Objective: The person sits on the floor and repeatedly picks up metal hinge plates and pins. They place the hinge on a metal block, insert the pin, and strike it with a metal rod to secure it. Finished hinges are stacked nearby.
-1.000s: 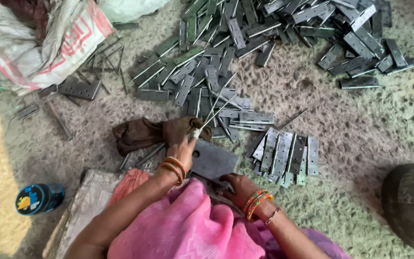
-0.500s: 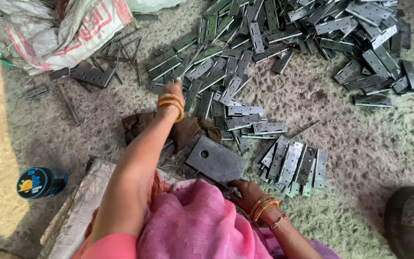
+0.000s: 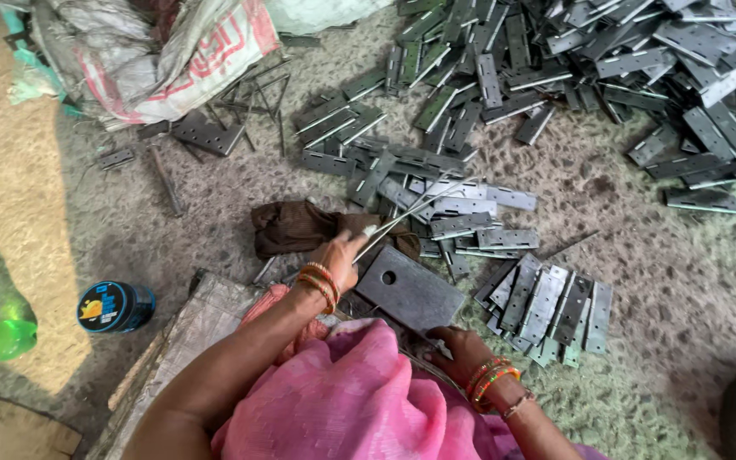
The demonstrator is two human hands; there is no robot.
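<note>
I see my left hand (image 3: 338,255) closed around thin metal rods (image 3: 419,209), its fingers pinching their near end while the rods slant up to the right over the scattered hinge plates (image 3: 470,217). My right hand (image 3: 462,349) grips the near right edge of a grey steel block (image 3: 409,290) with one hole, which lies on the floor between both hands. A brown cloth (image 3: 296,226) sits just left of the rods. A neat row of hinge plates (image 3: 555,311) lies right of the block; a blue tin (image 3: 115,307) stands far left.
</note>
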